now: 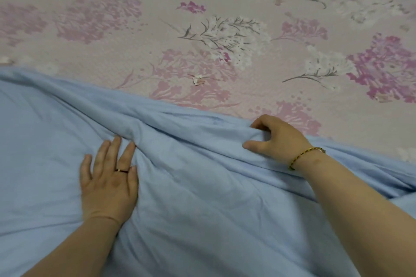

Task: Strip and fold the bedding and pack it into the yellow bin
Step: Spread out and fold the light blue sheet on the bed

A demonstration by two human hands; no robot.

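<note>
- Light-blue sheet (202,220) fills the near half of the view, spread loosely and creased. Its far edge runs on a slant from the left side, about a third of the way down, toward the lower right.
- Both bare forearms come in from the bottom edge and lie over this blue cloth.
- The left hand (109,177) rests palm-down on the sheet left of centre. Its fingers (114,148) are straight and slightly spread and close on nothing. The fingertips touch the foot of a raised fold (171,123) that runs across the cloth.
- A thin ring (121,171) sits on one finger of that hand.
- The right hand (279,139) is at the sheet's far edge, right of centre. Its fingers curl over the bunched hem from the far side and the thumb lies along the near side, so it grips a gathered wad of the blue fabric.
- A gold-and-green bracelet (306,156) circles the right wrist.
- Wrinkles fan out from the gripped spot toward the left hand, and the cloth between the two hands is rucked up.
- Beyond the blue edge lies a floral sheet (225,7), pale pink with purple and white flower clusters. It lies flat on the bed and covers the whole far half of the view.
- A small white scrap (198,80) lies on the floral sheet, just beyond the blue edge.
</note>
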